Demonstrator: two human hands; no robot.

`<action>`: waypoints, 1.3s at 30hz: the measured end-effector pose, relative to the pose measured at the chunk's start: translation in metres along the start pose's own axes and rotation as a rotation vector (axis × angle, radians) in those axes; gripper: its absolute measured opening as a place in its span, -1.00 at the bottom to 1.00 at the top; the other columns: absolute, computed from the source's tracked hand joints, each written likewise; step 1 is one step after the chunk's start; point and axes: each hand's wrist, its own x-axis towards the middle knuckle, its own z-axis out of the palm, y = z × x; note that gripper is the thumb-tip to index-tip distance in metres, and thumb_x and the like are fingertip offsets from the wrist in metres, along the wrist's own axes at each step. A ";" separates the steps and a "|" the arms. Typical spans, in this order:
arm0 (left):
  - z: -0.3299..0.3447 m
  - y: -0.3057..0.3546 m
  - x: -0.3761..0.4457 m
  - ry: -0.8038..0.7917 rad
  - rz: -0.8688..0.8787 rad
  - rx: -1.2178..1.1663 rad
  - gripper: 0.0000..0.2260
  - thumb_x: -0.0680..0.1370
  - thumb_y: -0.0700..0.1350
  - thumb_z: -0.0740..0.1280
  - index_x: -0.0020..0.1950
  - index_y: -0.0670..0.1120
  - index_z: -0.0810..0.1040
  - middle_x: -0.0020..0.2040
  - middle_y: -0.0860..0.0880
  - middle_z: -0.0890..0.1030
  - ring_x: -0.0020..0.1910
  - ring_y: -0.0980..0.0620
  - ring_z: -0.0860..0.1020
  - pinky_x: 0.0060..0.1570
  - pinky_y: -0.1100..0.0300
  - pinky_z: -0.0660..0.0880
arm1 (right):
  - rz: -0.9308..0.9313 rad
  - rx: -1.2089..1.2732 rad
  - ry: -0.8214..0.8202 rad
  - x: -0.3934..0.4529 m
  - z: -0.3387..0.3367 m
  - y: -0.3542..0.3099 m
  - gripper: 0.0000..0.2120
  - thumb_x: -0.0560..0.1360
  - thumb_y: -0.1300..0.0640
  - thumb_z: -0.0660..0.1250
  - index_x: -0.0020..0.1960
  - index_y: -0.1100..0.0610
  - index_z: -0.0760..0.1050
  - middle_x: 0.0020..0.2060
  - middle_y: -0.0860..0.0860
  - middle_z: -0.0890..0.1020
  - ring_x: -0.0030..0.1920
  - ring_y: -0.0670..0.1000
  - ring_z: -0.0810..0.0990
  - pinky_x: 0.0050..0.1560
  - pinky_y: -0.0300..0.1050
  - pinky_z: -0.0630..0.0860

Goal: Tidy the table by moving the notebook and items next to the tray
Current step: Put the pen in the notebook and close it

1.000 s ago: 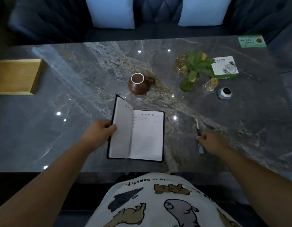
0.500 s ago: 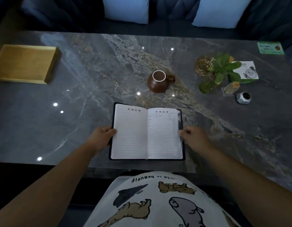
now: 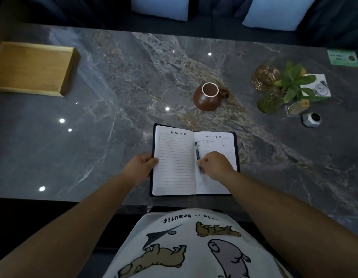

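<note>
A black-covered notebook (image 3: pixel 175 161) lies open and flat near the front edge of the marble table (image 3: pixel 118 81). My left hand (image 3: pixel 141 167) grips its left edge, thumb on the page. My right hand (image 3: pixel 215 164) rests on the right page and holds a dark pen (image 3: pixel 197 152) that lies along the centre fold. A brown cup (image 3: pixel 208 97) stands just beyond the notebook. The wooden tray (image 3: pixel 31 67) sits at the far left of the table, well apart from the notebook.
At the right stand a green plant in a glass vase (image 3: pixel 284 91), an amber glass dish (image 3: pixel 264 77), a white box (image 3: pixel 320 87), a small clear holder (image 3: pixel 295 110) and a silver faceted object (image 3: pixel 312 119). A green card (image 3: pixel 342 58) lies far right. A sofa with pale cushions runs behind.
The notebook's left page was laid flat, opening the book fully. My right hand picked the pen up from the table on the right and brought it onto the centre fold.
</note>
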 end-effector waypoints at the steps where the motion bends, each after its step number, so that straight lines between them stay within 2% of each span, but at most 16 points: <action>1: 0.000 0.000 0.000 -0.003 0.004 0.000 -0.82 0.59 -0.04 0.24 -0.01 -0.01 0.64 -0.10 0.01 0.71 -0.08 -0.02 0.66 0.01 0.01 0.58 | -0.003 -0.010 -0.007 0.001 0.000 0.000 -0.63 0.50 0.00 0.33 -0.32 0.26 0.57 -0.32 0.15 0.67 -0.27 0.15 0.63 -0.17 0.01 0.56; 7: -0.001 -0.001 0.002 0.010 0.011 0.023 -0.83 0.58 -0.03 0.25 -0.06 0.01 0.63 -0.15 0.06 0.70 -0.16 0.07 0.66 -0.13 0.13 0.58 | -0.024 -0.046 -0.005 0.003 0.002 -0.006 -0.59 0.50 -0.07 0.34 -0.41 0.14 0.42 -0.34 0.09 0.67 -0.32 0.08 0.59 -0.20 -0.01 0.55; 11: -0.001 0.000 0.001 -0.001 0.008 0.006 -0.83 0.58 -0.05 0.25 -0.07 0.01 0.64 -0.16 0.07 0.71 -0.16 0.09 0.66 -0.12 0.13 0.57 | -0.023 -0.048 -0.005 0.003 0.002 -0.004 -0.60 0.49 -0.08 0.34 -0.40 0.15 0.40 -0.34 0.09 0.67 -0.34 0.08 0.57 -0.20 -0.01 0.55; 17: -0.001 0.002 -0.001 -0.006 0.017 0.012 -0.82 0.57 -0.03 0.25 -0.03 0.02 0.65 -0.11 0.05 0.71 -0.11 0.03 0.67 -0.02 0.02 0.59 | -0.055 -0.018 -0.027 0.003 0.001 0.003 -0.59 0.51 -0.07 0.33 -0.38 0.17 0.39 -0.31 0.12 0.67 -0.36 0.05 0.53 -0.22 -0.04 0.51; 20: 0.000 0.006 -0.003 0.001 0.043 0.022 -0.81 0.56 -0.05 0.25 -0.10 0.10 0.67 -0.14 0.08 0.71 -0.15 0.08 0.67 -0.06 0.06 0.59 | -0.118 0.028 -0.027 -0.001 -0.004 0.012 -0.56 0.53 -0.07 0.30 -0.33 0.27 0.45 -0.33 0.09 0.67 -0.42 -0.04 0.49 -0.30 -0.12 0.44; 22: 0.001 0.011 -0.005 0.004 0.062 0.043 -0.80 0.56 -0.05 0.26 -0.13 0.13 0.67 -0.15 0.11 0.71 -0.17 0.11 0.67 -0.10 0.11 0.58 | -0.168 0.020 0.038 -0.005 -0.012 0.022 -0.59 0.54 -0.08 0.28 -0.31 0.23 0.48 -0.36 0.04 0.65 -0.43 -0.06 0.50 -0.32 -0.14 0.43; 25: 0.004 0.021 -0.010 0.015 0.096 0.105 -0.81 0.56 -0.05 0.26 -0.16 0.09 0.66 -0.19 0.10 0.70 -0.19 0.09 0.67 -0.18 0.15 0.57 | -0.231 -0.040 0.211 -0.008 -0.031 0.050 -0.63 0.55 -0.05 0.27 -0.33 0.15 0.47 -0.40 0.05 0.60 -0.37 0.03 0.55 -0.30 -0.10 0.46; 28: 0.011 0.035 -0.016 0.053 0.149 0.215 -0.81 0.55 -0.03 0.26 -0.15 0.00 0.64 -0.23 0.04 0.70 -0.23 0.05 0.66 -0.24 0.09 0.59 | -0.214 -0.134 0.350 -0.009 -0.056 0.092 -0.65 0.56 0.01 0.25 -0.37 0.09 0.40 -0.43 0.01 0.51 -0.37 0.09 0.51 -0.35 -0.10 0.38; 30: 0.019 0.046 -0.021 0.075 0.205 0.271 -0.82 0.55 -0.03 0.25 -0.17 0.03 0.61 -0.27 0.05 0.67 -0.29 0.12 0.63 -0.30 0.16 0.55 | -0.211 -0.259 0.400 -0.009 -0.074 0.122 -0.77 0.56 0.06 0.23 -0.24 0.10 0.50 -0.27 0.07 0.56 -0.21 0.17 0.55 -0.24 -0.08 0.42; 31: 0.024 0.052 -0.023 0.084 0.230 0.299 -0.82 0.56 -0.02 0.24 -0.20 0.06 0.59 -0.30 0.08 0.65 -0.33 0.18 0.60 -0.36 0.22 0.50 | -0.208 -0.350 0.404 -0.008 -0.081 0.137 -0.81 0.56 0.06 0.24 -0.06 0.14 0.56 -0.09 0.14 0.59 -0.07 0.20 0.56 -0.08 -0.03 0.47; 32: 0.029 0.057 -0.025 0.089 0.248 0.329 -0.82 0.56 -0.02 0.24 -0.20 0.07 0.57 -0.31 0.08 0.64 -0.35 0.21 0.58 -0.40 0.27 0.45 | -0.173 -0.449 0.376 -0.006 -0.088 0.151 -0.72 0.56 0.03 0.24 0.15 0.17 0.53 0.12 0.20 0.56 0.11 0.23 0.51 0.12 0.04 0.45; 34: 0.040 0.066 -0.027 0.082 0.273 0.385 -0.85 0.56 0.00 0.23 -0.11 0.04 0.57 -0.26 0.06 0.64 -0.31 0.18 0.59 -0.38 0.28 0.47 | -0.073 -0.582 0.253 -0.004 -0.099 0.176 -0.42 0.55 -0.11 0.21 0.46 0.16 0.23 0.45 0.19 0.27 0.41 0.22 0.26 0.41 0.08 0.22; 36: 0.051 0.074 -0.028 0.074 0.299 0.419 -0.84 0.57 0.02 0.22 0.05 0.04 0.55 -0.20 0.09 0.63 -0.26 0.21 0.59 -0.37 0.34 0.46 | -0.034 -0.661 0.158 -0.001 -0.106 0.192 -0.25 0.53 -0.24 0.15 0.54 0.10 -0.05 0.55 0.13 -0.03 0.52 0.17 -0.02 0.49 0.11 0.06; 39: 0.070 0.082 -0.029 0.095 0.370 0.452 -0.70 0.55 0.06 0.23 0.28 0.16 0.43 -0.25 0.17 0.60 -0.27 0.29 0.56 -0.43 0.44 0.37 | -0.046 -0.736 0.056 0.002 -0.111 0.203 -0.21 0.53 -0.31 0.05 0.54 0.08 -0.18 0.54 0.13 -0.19 0.52 0.15 -0.21 0.49 0.16 -0.02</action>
